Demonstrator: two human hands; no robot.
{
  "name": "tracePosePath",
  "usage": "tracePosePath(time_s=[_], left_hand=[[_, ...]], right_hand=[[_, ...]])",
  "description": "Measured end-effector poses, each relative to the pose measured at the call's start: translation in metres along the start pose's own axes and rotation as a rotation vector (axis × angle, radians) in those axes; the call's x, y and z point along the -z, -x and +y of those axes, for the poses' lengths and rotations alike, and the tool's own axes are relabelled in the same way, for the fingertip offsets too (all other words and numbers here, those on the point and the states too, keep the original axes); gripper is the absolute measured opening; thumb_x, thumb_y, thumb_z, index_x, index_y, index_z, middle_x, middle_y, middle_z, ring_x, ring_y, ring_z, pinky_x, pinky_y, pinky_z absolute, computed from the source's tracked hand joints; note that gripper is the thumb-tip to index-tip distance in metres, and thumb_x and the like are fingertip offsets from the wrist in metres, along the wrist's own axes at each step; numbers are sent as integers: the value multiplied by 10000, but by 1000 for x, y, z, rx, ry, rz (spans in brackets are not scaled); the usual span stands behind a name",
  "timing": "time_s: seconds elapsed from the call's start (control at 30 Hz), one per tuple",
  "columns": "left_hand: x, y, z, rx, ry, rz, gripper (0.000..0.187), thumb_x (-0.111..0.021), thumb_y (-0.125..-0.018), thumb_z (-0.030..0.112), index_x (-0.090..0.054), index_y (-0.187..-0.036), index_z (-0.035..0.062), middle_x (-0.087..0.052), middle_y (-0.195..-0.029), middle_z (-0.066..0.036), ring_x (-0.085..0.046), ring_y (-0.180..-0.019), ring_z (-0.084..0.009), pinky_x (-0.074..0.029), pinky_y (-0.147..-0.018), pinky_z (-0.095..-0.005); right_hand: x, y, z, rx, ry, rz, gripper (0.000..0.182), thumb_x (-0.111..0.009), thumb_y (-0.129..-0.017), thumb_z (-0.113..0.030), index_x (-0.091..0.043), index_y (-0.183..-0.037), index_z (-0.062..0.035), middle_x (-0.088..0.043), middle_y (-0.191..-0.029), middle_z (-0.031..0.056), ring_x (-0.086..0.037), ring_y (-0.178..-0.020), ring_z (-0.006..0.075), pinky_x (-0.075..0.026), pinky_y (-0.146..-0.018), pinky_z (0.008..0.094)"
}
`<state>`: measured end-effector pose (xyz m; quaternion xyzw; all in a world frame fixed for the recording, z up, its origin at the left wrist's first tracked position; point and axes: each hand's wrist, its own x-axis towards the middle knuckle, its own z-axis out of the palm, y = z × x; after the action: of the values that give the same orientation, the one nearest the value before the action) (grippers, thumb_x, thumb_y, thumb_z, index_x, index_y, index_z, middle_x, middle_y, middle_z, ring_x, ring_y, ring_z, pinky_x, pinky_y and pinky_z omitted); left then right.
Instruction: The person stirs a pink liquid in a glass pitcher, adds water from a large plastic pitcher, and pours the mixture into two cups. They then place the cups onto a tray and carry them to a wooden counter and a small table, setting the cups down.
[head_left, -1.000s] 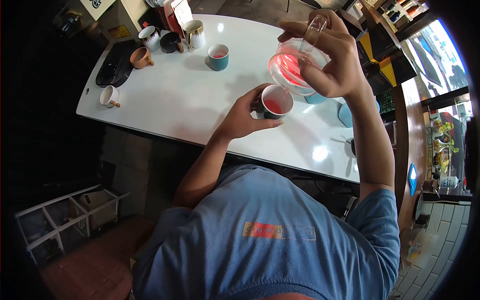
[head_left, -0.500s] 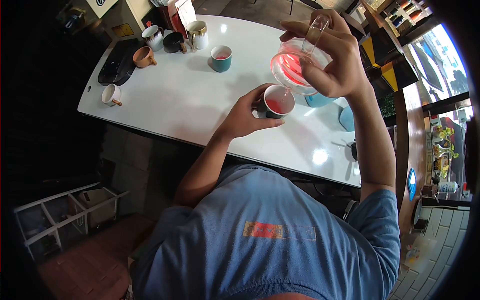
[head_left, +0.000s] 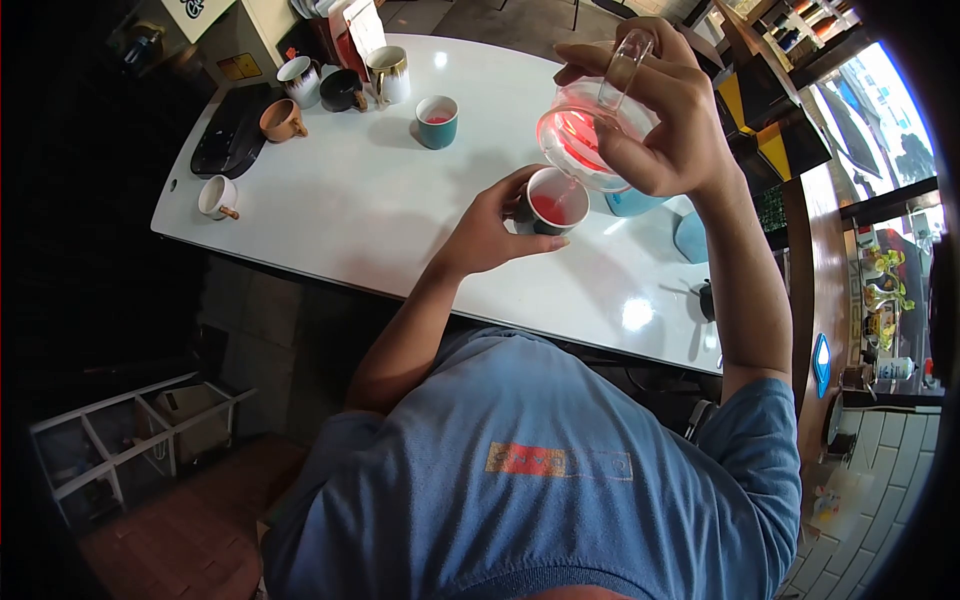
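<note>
L hand (head_left: pixel 490 235) curled rd cup (head_left: pixel 577 204) inside worktop's (head_left: pixel 350 215) near edge; R hand (head_left: pixel 665 120) gripping tilted glass jug (head_left: pixel 572 140); pink liq. (head_left: pixel 548 208) lvl up slightly, pour ongoing.

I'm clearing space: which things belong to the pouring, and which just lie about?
Belongs:
glass jug, right hand
held cup, left hand
probably teal cup with red liquid

Apparently idle:
brown mug
black mug
small white mug
gold-rimmed mug
</note>
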<state>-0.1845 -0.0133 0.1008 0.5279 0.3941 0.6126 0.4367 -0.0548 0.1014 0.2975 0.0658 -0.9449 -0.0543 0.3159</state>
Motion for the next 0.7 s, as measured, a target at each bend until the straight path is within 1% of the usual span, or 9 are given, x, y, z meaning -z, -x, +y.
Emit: tracePosePath(time_s=[0.03, 0.13, 0.17, 0.23, 0.33, 0.43, 0.53, 0.7], left_hand=[[0, 0, 0, 0, -4, -3, 762, -847, -687, 118, -458, -1335, 21, -586, -1193, -82, -563, -1086, -162, -446, -945, -313], [1, -1, -1, -14, 10, -2, 757, -845, -686, 117, -462, -1333, 24, -590, -1184, -79, -565, -1077, -158, -447, -936, -310], [1, -1, -2, -13, 11, -2, 757, -845, -686, 117, -462, -1333, 24, -590, -1184, -79, -565, -1077, -158, -447, -936, -310], [1, -1, -1, -3, 13, -8, 764, -847, -685, 119, -458, -1336, 22, -590, -1189, -78, -566, -1077, -158, -448, -938, -311], [-1, -1, 1, 8, -5, -3, 769, -847, -686, 117, -453, -1340, 18, -589, -1192, -78, -564, -1081, -157, -448, -939, -311], [-2, -1, 0, -5, 9, -3, 773, -846, -688, 115, -448, -1343, 13, -589, -1195, -78, -563, -1085, -158, -448, -942, -313], [-2, -1, 0, -2, -6, -7, 771, -844, -690, 111, -447, -1345, 14, -589, -1196, -77, -563, -1085, -158, -447, -943, -315], [-3, 0, -2, -1, -4, -2, 771, -844, -688, 109, -451, -1344, 18, -592, -1190, -75, -564, -1077, -154, -448, -937, -312]], right_hand=[[-3, 1, 2, -6, -61, 57, 440, -621, -707, -354, -712, -950, 1, -707, -857, 92, -604, -793, 252, -426, -791, 397], [-12, 4, 11, 48, -77, 108, 420, -624, -707, -344, -712, -942, -8, -709, -864, 87, -606, -800, 250, -428, -795, 395], [-10, 3, 8, 47, -77, 107, 420, -624, -707, -344, -712, -942, -8, -709, -864, 87, -606, -800, 250, -428, -795, 395], [-3, 0, 0, -19, -74, 56, 421, -628, -705, -336, -712, -959, -11, -712, -875, 82, -609, -805, 249, -429, -806, 398], [-9, 4, 7, 21, -55, 83, 425, -629, -702, -333, -712, -969, -13, -712, -881, 79, -606, -813, 257, -430, -817, 405], [-3, 1, -1, -22, -52, 50, 432, -634, -698, -331, -712, -977, -11, -712, -884, 80, -599, -818, 268, -431, -824, 413], [-8, 5, 8, 15, -64, 78, 433, -636, -692, -331, -712, -975, -12, -711, -884, 84, -591, -816, 278, -433, -819, 414], [-8, 7, 6, -1, -58, 81, 430, -635, -690, -326, -714, -977, -15, -710, -878, 83, -586, -803, 279, -436, -811, 413]])
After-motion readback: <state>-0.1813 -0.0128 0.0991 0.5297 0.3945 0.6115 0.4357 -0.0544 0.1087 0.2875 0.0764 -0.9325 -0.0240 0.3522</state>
